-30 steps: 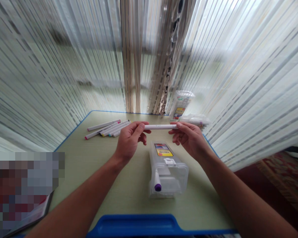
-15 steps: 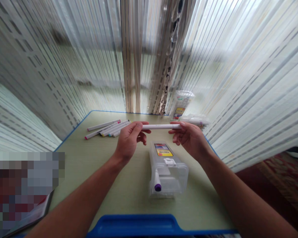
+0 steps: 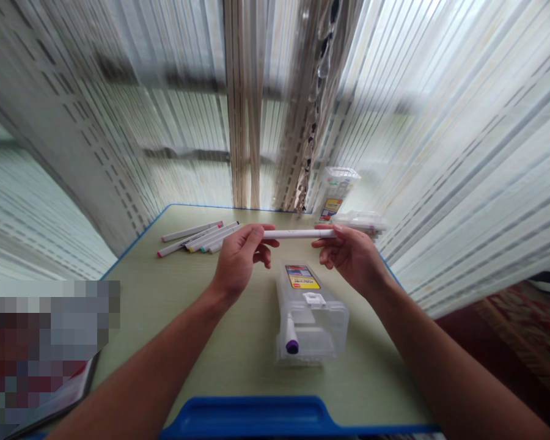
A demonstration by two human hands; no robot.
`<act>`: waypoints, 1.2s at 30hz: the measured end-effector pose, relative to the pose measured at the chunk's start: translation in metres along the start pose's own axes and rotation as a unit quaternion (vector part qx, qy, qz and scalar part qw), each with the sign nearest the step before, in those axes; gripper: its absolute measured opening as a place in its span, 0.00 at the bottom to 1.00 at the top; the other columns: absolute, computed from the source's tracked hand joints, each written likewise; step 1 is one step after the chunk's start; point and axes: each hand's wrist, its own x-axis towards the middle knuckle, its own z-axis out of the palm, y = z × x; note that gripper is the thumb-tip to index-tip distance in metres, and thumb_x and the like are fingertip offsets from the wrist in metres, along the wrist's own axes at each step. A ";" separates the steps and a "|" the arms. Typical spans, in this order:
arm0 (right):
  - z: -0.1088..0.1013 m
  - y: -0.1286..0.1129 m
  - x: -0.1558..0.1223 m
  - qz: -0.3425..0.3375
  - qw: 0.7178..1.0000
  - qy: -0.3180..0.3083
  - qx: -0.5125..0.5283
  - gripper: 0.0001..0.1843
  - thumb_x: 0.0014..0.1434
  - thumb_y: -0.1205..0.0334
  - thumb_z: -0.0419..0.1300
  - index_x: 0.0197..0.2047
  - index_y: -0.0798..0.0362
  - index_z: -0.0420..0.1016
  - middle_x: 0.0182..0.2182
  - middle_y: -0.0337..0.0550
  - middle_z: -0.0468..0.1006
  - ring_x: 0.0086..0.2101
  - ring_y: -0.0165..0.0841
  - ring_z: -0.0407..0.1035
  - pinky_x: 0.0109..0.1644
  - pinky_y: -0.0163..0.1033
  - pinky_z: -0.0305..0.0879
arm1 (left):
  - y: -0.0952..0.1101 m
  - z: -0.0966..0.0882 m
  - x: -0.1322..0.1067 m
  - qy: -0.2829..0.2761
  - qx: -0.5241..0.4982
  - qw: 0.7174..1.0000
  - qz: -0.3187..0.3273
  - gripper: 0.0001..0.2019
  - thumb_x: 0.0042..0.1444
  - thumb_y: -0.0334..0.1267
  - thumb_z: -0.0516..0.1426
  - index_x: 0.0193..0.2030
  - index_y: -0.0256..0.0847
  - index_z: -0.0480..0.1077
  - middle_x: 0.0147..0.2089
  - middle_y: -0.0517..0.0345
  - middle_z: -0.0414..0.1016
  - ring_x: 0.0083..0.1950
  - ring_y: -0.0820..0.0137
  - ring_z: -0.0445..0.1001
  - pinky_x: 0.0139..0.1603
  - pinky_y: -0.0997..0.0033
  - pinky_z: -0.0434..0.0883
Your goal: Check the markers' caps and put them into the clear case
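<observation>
The white marker (image 3: 296, 233) is held level in the air above the desk (image 3: 174, 318), directly over a clear plastic box (image 3: 311, 318) that lies on its side. It looks like a light, stiff plastic barrel, smooth enough to twist in a loose pinch, and it is probably best gripped close to its two ends, where the caps sit.

The left hand (image 3: 238, 263) is closed on the marker's left end, thumb and forefinger pinching it and the other fingers curled under. The right hand (image 3: 352, 256) pinches the right end the same way, with the fingertips on top of the barrel. Whether either cap has started to come loose is hard to tell from this angle.

Inside the box lies a single marker with a purple cap (image 3: 291, 337). A row of markers (image 3: 197, 238) lies on the desk behind the left hand. A second clear box (image 3: 332, 192) stands at the back right, with a lid (image 3: 360, 220) just beside it, near the striped curtain (image 3: 119, 122).
</observation>
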 end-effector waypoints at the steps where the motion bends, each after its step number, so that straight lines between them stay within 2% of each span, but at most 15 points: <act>1: 0.000 0.000 0.000 0.001 1.000 0.000 0.000 0.13 0.56 0.59 0.62 0.40 0.59 0.82 0.27 0.49 0.84 0.18 0.32 0.74 0.17 0.33 0.65 | 0.000 0.000 0.000 0.000 0.000 1.000 -0.001 0.16 0.61 0.45 0.59 0.44 0.31 0.75 0.32 0.51 0.77 0.24 0.74 0.70 0.23 0.72 0.71; 19: 0.002 0.000 0.000 -0.007 1.000 0.004 -0.010 0.13 0.56 0.58 0.63 0.39 0.59 0.81 0.25 0.48 0.84 0.16 0.32 0.73 0.16 0.32 0.65 | 0.000 0.002 -0.001 0.007 0.018 1.000 0.009 0.17 0.60 0.47 0.60 0.43 0.32 0.75 0.29 0.52 0.78 0.23 0.74 0.70 0.22 0.73 0.71; 30: 0.003 0.001 -0.002 -0.027 0.999 0.002 -0.040 0.18 0.50 0.51 0.72 0.37 0.57 0.81 0.24 0.46 0.83 0.16 0.31 0.73 0.15 0.30 0.65 | 0.000 0.001 0.000 0.010 0.035 0.999 0.013 0.18 0.54 0.46 0.65 0.42 0.32 0.76 0.29 0.54 0.78 0.22 0.75 0.70 0.22 0.74 0.70; 36: 0.004 0.001 -0.002 -0.028 0.998 0.004 -0.053 0.18 0.47 0.52 0.75 0.35 0.57 0.81 0.22 0.45 0.82 0.15 0.30 0.72 0.15 0.29 0.63 | -0.001 0.001 0.001 0.009 0.063 0.998 0.031 0.17 0.51 0.45 0.68 0.41 0.32 0.76 0.28 0.56 0.78 0.21 0.76 0.70 0.22 0.75 0.69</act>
